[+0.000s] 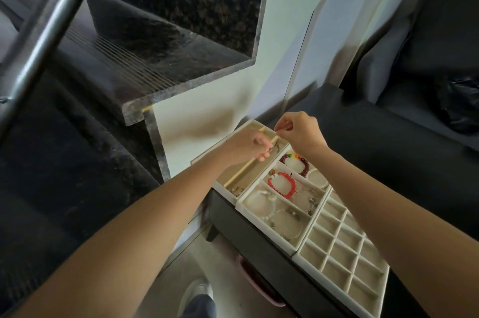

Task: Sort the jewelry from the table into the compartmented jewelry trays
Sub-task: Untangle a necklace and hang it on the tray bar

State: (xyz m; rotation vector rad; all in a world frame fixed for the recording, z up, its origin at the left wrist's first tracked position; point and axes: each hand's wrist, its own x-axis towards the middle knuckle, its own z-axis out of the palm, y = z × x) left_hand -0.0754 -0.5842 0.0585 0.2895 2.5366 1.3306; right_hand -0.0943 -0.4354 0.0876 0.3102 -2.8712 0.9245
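While both hands are working over the far tray point(248, 124), a thin chain point(275, 141) is being held taut.
The chain, judged light, limp and tangle-prone, is being pinched near its ends by the left hand point(248, 145) and right hand point(298, 131).

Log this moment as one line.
left hand: pinching thin metal chain | right hand: pinching chain's other end | over: cream long-slot tray | bright red bead bracelet: sorted

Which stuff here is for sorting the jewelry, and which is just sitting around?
For the job: left hand, right hand, thin chain pinched between them, long tray, bracelet tray, grid tray, red bracelet.

Just around: sofa, stairs, railing, shoe.
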